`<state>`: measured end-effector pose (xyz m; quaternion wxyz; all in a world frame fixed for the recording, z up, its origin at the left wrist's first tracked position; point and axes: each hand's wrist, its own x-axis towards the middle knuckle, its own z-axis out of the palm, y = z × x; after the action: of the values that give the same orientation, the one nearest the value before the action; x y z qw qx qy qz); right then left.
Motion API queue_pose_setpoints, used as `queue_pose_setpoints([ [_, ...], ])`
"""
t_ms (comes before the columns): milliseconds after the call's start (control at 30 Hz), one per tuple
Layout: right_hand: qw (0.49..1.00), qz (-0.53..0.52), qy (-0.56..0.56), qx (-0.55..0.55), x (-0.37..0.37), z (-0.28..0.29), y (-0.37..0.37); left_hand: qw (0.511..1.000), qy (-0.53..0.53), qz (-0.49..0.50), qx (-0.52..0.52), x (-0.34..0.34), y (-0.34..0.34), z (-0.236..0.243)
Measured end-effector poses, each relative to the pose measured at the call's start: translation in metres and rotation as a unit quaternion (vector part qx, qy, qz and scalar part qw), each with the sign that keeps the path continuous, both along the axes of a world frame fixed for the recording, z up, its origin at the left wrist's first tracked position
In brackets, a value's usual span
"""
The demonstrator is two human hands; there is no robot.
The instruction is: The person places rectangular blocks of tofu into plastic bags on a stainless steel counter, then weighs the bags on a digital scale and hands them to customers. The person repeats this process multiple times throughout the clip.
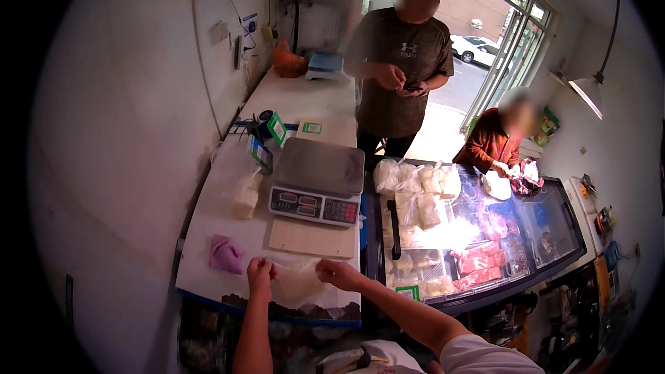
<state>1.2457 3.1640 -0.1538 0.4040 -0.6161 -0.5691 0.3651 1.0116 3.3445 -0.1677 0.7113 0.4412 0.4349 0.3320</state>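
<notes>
Between my two hands a thin, see-through plastic bag [296, 281] is stretched above the near end of the white counter. My left hand [261, 273] pinches its left edge with closed fingers. On its other side my right hand [338, 275] grips the bag, fingers closed. Whether anything lies inside the bag I cannot tell. A folded purple cloth [226, 255] lies to the left of my left hand. Just beyond my hands, a wooden board [312, 237] supports a grey digital weighing scale [317, 179], its pan bare.
A glass-topped chest freezer [478, 235] stands at right, with filled plastic bags [419, 187] on its lid. Two people stand beyond it. A clear bag with pale contents [246, 197] sits left of the scale. A second scale [325, 66] and an orange bag [287, 59] are farther back.
</notes>
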Motion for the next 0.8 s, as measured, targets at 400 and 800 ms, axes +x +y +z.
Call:
queue_pose_setpoints([
  [400, 0.913, 0.053, -0.403, 0.027, -0.043, 0.033, 0.058, 0.979, 0.121, -0.068, 0.152, -0.036, -0.02, 0.022],
  [800, 0.939, 0.183, -0.291, 0.022, -0.011, 0.029, 0.077, 0.722, 0.406, 0.066, 0.556, -0.069, 0.017, -0.007],
])
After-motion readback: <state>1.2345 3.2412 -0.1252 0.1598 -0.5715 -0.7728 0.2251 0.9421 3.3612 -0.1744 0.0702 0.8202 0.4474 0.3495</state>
